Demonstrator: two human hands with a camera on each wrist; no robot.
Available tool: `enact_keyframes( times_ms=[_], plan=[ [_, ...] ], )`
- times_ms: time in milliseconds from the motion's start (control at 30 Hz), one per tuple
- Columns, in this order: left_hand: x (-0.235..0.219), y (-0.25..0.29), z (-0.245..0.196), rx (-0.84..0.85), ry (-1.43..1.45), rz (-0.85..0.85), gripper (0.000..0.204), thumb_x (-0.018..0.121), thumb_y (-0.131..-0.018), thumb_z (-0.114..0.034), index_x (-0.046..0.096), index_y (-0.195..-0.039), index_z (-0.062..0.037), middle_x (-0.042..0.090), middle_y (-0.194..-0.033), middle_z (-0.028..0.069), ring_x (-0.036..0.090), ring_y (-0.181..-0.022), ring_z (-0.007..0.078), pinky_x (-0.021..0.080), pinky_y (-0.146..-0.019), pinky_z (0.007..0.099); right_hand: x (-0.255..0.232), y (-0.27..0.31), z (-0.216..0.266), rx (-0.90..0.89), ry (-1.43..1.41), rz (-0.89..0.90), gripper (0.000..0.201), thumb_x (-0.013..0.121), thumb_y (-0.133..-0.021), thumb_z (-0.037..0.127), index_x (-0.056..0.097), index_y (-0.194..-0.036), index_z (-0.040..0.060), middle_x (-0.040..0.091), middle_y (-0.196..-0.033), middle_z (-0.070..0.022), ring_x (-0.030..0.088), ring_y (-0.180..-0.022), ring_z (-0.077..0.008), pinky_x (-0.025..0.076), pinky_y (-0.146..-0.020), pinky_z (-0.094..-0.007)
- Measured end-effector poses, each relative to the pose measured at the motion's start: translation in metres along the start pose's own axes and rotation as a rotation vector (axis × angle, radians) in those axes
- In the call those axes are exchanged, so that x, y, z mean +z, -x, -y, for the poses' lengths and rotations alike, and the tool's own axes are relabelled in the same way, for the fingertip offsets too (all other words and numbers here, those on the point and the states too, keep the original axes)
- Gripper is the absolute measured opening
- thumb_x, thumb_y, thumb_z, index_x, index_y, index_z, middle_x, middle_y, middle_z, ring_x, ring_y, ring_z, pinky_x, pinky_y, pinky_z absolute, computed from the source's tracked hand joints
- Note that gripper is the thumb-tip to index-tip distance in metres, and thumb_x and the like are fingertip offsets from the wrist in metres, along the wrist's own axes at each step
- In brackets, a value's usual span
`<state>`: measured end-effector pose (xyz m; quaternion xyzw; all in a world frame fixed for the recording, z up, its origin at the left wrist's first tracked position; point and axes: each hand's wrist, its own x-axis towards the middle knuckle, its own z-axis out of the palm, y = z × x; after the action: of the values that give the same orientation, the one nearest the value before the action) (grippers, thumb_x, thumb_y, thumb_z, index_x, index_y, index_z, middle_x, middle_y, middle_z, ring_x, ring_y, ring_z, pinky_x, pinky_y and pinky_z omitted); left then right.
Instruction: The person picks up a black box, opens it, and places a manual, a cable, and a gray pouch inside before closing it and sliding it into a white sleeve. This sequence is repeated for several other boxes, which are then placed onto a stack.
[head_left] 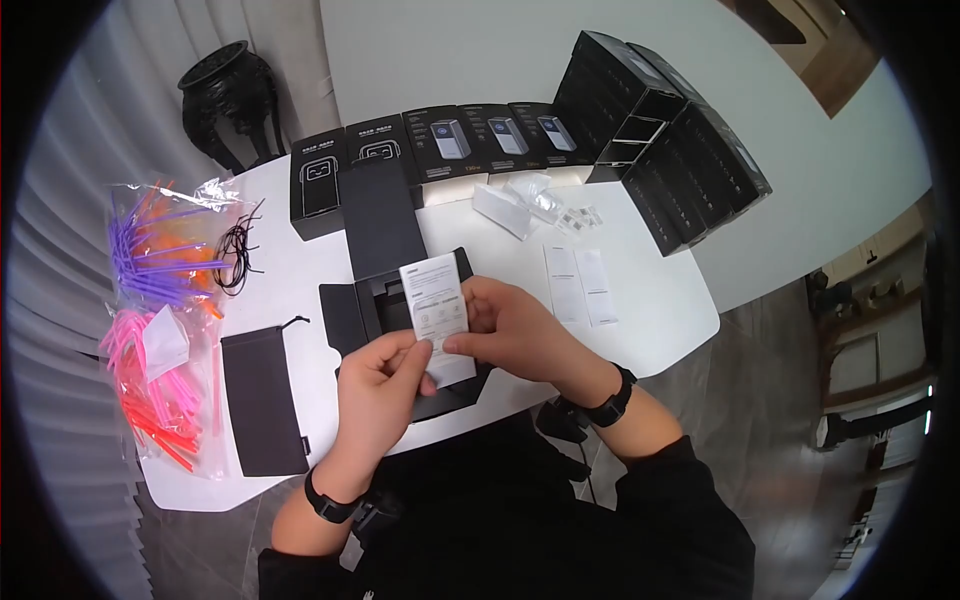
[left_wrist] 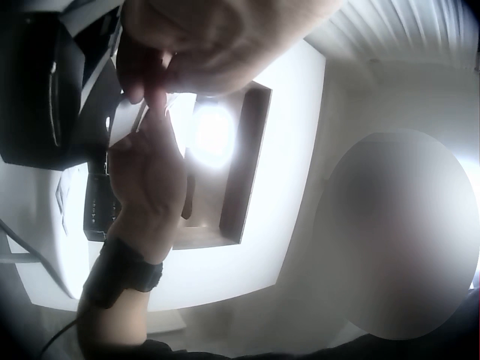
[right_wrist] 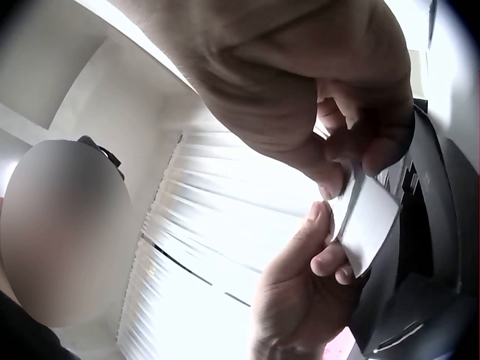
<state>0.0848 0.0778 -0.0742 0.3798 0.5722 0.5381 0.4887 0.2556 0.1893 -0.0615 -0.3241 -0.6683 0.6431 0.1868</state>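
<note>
A folded white leaflet [head_left: 436, 300] with printed text and small drawings is held up in front of the body. My left hand [head_left: 378, 382] pinches its lower left edge between thumb and fingers. On the opposite edge, the thumb and fingers of my right hand [head_left: 520, 332] grip it too. From below, the right wrist view shows the leaflet's pale side [right_wrist: 367, 225] between both hands. Beneath the hands stands an opened black box [head_left: 345, 315], its tall lid [head_left: 385, 222] folded back; the leaflet and hands hide part of its inside.
Black product boxes [head_left: 436, 140] line the table's back, with taller stacks [head_left: 690, 170] at the right. Plastic bags of coloured sticks [head_left: 165, 260], black cords [head_left: 238, 250] and a dark pouch [head_left: 262, 400] lie left. Two printed sheets [head_left: 580, 285] and small clear bags [head_left: 538, 198] lie right.
</note>
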Motion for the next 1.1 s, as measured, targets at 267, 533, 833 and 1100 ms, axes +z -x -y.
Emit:
enact_keyframes(
  times_ms=[267, 533, 833, 1100],
  plan=[
    [-0.013, 0.001, -0.003, 0.245, -0.315, -0.094, 0.010, 0.066, -0.093, -0.003, 0.071, -0.097, 0.0045, 0.059, -0.067, 0.0058, 0.057, -0.056, 0.0109, 0.042, -0.054, 0.0246, -0.005, -0.008, 0.058, -0.387, 0.495, -0.135, 0.067, 0.083, -0.074, 0.003, 0.055, -0.134, 0.0077, 0.065, -0.105, -0.0029, 0.061, -0.085, -0.0127, 0.050, -0.083, -0.0282],
    [-0.011, -0.005, 0.006, 0.370, -0.432, -0.243, 0.010, 0.068, -0.092, -0.004, 0.071, -0.095, 0.0056, 0.058, -0.070, 0.0053, 0.051, -0.060, 0.0089, 0.040, -0.056, 0.0245, -0.006, -0.050, 0.087, -0.133, 0.767, 0.272, 0.031, 0.079, -0.078, 0.007, 0.070, -0.107, 0.0066, 0.072, -0.091, -0.0057, 0.066, -0.081, -0.0160, 0.051, -0.073, -0.0295],
    [-0.030, 0.013, 0.025, 0.613, -0.718, -0.302, 0.041, 0.073, -0.082, 0.001, 0.063, -0.121, 0.0013, 0.062, -0.118, 0.0171, 0.060, -0.101, 0.0325, 0.050, -0.085, 0.0363, -0.002, -0.079, 0.073, -0.075, 0.913, 0.298, 0.028, 0.079, -0.075, 0.007, 0.069, -0.101, 0.0058, 0.072, -0.092, -0.0112, 0.069, -0.083, -0.0259, 0.053, -0.074, -0.0349],
    [-0.029, 0.031, 0.045, 0.478, -0.920, -0.210, 0.042, 0.074, -0.081, -0.007, 0.065, -0.121, -0.0009, 0.057, -0.132, 0.0175, 0.047, -0.132, 0.0400, 0.027, -0.112, 0.0643, 0.021, -0.099, 0.036, -0.097, 1.005, 0.430, 0.030, 0.080, -0.074, 0.010, 0.069, -0.102, 0.0050, 0.072, -0.093, -0.0150, 0.070, -0.089, -0.0326, 0.054, -0.079, -0.0395]
  ],
)
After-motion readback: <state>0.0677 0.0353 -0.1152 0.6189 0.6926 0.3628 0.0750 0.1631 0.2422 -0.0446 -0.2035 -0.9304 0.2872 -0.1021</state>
